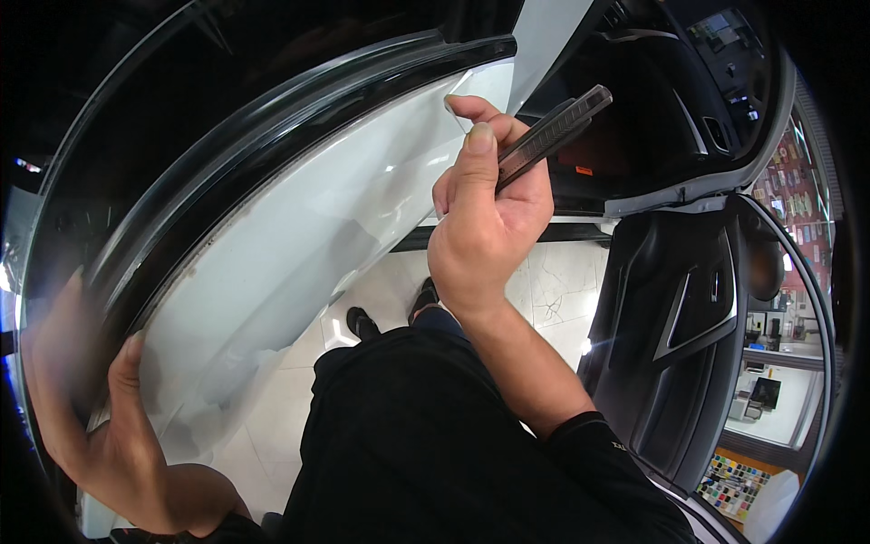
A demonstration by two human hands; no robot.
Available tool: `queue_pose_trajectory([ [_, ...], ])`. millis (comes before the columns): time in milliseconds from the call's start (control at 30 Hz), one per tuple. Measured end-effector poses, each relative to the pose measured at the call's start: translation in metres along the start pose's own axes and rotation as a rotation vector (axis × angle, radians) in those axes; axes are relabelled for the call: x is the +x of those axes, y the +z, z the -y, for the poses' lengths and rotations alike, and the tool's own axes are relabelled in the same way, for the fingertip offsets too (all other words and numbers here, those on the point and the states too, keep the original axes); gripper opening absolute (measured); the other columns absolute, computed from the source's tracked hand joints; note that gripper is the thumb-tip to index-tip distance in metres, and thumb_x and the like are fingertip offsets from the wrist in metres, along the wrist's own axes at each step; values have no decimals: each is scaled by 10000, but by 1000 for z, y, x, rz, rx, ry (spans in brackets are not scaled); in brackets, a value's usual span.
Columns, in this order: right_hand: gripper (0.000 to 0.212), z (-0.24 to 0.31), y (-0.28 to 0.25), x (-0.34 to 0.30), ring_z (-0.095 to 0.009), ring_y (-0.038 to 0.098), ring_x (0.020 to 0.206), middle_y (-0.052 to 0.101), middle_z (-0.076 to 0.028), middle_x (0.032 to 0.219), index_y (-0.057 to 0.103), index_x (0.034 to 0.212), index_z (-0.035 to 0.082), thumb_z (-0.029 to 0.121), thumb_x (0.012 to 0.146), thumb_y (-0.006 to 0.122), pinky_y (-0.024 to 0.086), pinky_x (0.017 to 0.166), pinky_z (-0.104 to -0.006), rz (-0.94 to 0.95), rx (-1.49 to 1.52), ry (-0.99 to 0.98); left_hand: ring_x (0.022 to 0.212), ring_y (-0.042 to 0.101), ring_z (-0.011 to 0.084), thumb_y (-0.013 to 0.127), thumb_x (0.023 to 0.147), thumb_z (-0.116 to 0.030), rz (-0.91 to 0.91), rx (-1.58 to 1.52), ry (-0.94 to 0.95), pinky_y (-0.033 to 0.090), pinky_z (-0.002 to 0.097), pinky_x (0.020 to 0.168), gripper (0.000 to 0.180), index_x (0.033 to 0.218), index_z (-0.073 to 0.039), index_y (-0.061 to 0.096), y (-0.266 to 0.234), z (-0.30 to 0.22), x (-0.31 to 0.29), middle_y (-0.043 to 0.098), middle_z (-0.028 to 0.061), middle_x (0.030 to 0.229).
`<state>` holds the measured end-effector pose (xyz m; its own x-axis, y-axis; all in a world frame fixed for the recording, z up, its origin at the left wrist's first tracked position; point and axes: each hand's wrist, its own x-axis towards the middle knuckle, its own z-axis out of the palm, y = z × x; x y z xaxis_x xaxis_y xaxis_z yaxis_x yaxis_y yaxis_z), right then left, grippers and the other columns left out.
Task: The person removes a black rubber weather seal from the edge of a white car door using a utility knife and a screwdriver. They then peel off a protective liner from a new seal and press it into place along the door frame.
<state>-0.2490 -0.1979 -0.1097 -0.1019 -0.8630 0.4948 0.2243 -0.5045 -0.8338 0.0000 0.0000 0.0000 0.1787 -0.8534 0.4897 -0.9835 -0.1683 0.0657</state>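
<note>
I'm seeing an open car door's inner panel (pixel 675 290) standing on the right, black, with silver trim running around its handle area. Above it, a dark car interior (pixel 634 100) is showing, an orange label (pixel 584 170) sitting low inside. Pale floor tiles (pixel 290 385) are spreading below; thin dark lines are branching across one, right of centre. Far right, small items are filling a reddish display wall (pixel 790 195); a white counter (pixel 770 422) is holding a black object (pixel 767 393). Below that, a multicoloured swatch board (pixel 730 483) is lying beside a whitish rounded object (pixel 773 508), which I'm not identifying.
</note>
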Motion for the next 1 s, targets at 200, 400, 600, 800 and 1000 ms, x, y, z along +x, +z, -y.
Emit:
queue_pose_trajectory([
  [200, 136, -8, 6, 1, -25, 456, 561, 630, -113, 861, 534, 1105, -25, 107, 1088, 559, 335, 468, -202, -7, 39, -122, 1037, 764, 259, 775, 914, -128, -47, 28, 56, 636, 434, 922, 445, 1351, -102, 694, -1, -4, 8, 733, 168, 1258],
  [400, 114, 5, 14, -10, -14, 420, 543, 661, -114, 919, 535, 1080, -13, 99, 1087, 550, 329, 479, -210, 24, 83, -57, 1056, 770, 273, 785, 922, -186, -77, -154, -196, 643, 482, 915, 468, 1362, -67, 681, 13, -7, -3, 735, 185, 1267],
  [600, 141, 2, -14, 32, -21, 421, 560, 634, 12, 837, 578, 1014, 23, 151, 1065, 607, 351, 521, -220, -142, 58, 3, 1041, 774, 294, 764, 937, -173, -10, -53, 27, 636, 481, 935, 450, 1373, -100, 680, 5, -9, 5, 732, 181, 1276],
  [800, 261, 8, -29, 71, -48, 432, 592, 475, 62, 651, 705, 1001, -16, 237, 964, 752, 362, 552, -252, 107, -757, -127, 1032, 774, 296, 765, 936, -155, -33, 169, 190, 637, 459, 933, 439, 1368, -127, 688, 5, 2, 5, 735, 162, 1275],
  [1000, 268, 30, -27, 77, -235, 577, 626, 630, -100, 649, 756, 965, 7, 273, 924, 755, 480, 639, -372, 252, -1131, -100, 1032, 760, 290, 796, 906, -125, -54, -107, -13, 636, 441, 936, 445, 1342, -127, 705, 8, -16, 7, 736, 141, 1250],
])
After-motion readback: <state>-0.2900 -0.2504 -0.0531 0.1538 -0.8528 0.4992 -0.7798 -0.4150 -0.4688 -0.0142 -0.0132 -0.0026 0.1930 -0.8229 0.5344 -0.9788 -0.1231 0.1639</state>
